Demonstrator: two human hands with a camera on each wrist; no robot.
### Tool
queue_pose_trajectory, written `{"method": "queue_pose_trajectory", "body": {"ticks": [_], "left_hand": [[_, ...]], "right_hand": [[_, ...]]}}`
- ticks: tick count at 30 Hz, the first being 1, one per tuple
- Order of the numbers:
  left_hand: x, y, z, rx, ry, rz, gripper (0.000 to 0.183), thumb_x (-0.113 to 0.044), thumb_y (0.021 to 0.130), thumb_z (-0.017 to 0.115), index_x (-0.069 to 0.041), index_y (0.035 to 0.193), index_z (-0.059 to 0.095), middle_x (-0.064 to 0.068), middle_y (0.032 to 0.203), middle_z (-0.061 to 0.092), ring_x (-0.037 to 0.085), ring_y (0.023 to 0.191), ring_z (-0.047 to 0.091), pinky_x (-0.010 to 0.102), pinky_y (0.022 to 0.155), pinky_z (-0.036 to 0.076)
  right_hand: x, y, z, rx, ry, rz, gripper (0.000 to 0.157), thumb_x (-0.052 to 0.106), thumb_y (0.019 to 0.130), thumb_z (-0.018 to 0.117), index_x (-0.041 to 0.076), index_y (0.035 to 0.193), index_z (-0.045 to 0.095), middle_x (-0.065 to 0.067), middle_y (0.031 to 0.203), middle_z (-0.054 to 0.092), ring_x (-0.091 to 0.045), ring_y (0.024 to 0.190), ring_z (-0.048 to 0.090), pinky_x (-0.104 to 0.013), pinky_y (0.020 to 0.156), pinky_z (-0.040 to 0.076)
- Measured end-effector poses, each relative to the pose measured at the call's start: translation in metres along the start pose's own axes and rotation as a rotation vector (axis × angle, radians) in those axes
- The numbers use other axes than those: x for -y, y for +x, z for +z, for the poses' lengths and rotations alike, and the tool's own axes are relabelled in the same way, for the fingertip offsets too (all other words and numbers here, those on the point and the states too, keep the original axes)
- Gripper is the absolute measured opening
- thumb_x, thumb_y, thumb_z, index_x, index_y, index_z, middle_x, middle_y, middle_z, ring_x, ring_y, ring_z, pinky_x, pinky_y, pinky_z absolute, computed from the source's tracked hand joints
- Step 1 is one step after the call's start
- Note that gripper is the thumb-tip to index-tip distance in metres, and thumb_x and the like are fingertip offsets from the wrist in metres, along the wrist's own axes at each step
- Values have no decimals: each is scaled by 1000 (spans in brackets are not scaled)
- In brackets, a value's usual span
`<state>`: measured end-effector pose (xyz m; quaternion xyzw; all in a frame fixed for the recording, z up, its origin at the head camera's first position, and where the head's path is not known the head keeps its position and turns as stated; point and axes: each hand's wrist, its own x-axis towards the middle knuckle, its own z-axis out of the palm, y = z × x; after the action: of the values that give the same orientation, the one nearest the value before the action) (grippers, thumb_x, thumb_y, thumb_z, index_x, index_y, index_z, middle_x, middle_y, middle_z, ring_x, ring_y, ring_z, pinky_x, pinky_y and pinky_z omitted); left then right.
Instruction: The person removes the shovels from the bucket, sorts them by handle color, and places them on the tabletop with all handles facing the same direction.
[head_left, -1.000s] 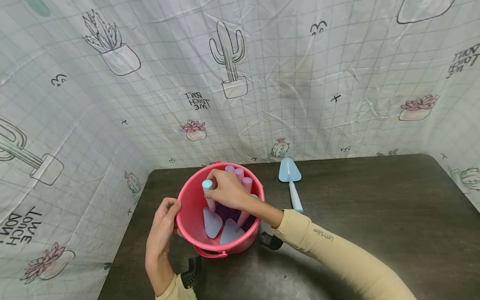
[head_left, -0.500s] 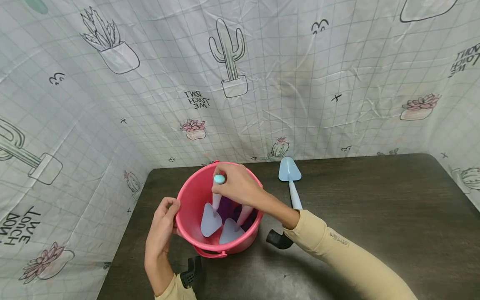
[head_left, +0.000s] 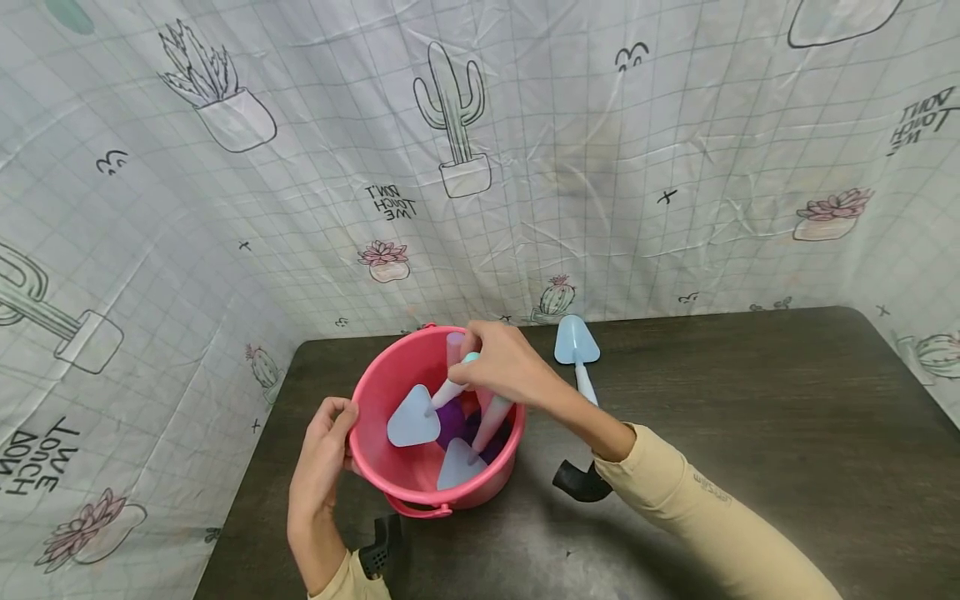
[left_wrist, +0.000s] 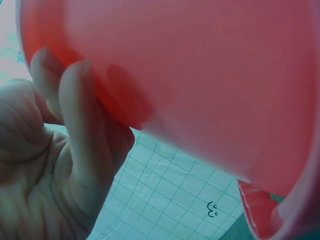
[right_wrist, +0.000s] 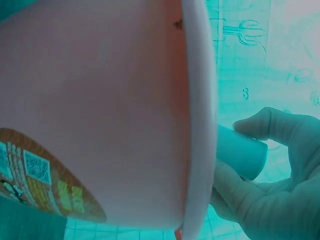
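Observation:
A pink bucket (head_left: 381, 379) stands on the dark table, tilted in the head view. My left hand (head_left: 321, 454) holds its left rim; in the left wrist view, fingers (left_wrist: 80, 115) lie against the outer wall. Inside the bucket's mouth, my right hand (head_left: 506, 362) pinches the pale handle of a light blue toy trowel (head_left: 415, 417). The handle's turquoise end (right_wrist: 245, 150) shows between thumb and fingers in the right wrist view. A second trowel (head_left: 461, 467) leans in the bucket beside purple pieces (head_left: 450, 423). Behind the hand, a pinkish-purple handle (head_left: 454, 343) sticks up.
Another light blue trowel (head_left: 577, 342) lies on the table (head_left: 720, 392) right of the bucket, its handle partly hidden by the right forearm. A patterned cloth (head_left: 525, 167) hangs behind and at the sides. The bucket's handle (head_left: 420, 508) hangs at the front.
My right hand has moved right within the bucket, tipping the held trowel so its blade has risen and swung left. The left hand keeps its place on the rim.

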<state>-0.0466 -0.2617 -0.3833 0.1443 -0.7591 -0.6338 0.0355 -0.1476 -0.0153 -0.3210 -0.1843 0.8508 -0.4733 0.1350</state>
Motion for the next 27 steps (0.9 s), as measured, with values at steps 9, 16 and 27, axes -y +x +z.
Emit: {"method": "queue_pose_trajectory", "body": {"ticks": [9, 16, 27], "left_hand": [[0, -1, 0, 3, 6, 10, 21, -16, 110, 44, 5, 114, 46, 8, 71, 60, 14, 49, 62, 25, 50, 57], [1, -1, 0, -10, 25, 7, 21, -16, 109, 43, 4, 115, 46, 7, 72, 59, 14, 51, 59, 24, 49, 54], [1, 0, 1, -26, 30, 1, 20, -17, 110, 44, 2, 116, 47, 6, 74, 61, 15, 53, 62, 25, 52, 56]], "right_hand": [[-11, -6, -8, -1, 151, 26, 8, 13, 76, 64, 10, 82, 60, -6, 86, 64, -18, 82, 64, -31, 65, 50], [-19, -7, -8, 41, 419, 66, 9, 6, 79, 62, 2, 85, 56, -16, 97, 68, -26, 81, 76, -41, 74, 64], [-28, -8, -11, 15, 664, 95, 7, 1, 88, 62, -2, 84, 56, -19, 107, 59, -32, 89, 73, -43, 78, 63]]}}
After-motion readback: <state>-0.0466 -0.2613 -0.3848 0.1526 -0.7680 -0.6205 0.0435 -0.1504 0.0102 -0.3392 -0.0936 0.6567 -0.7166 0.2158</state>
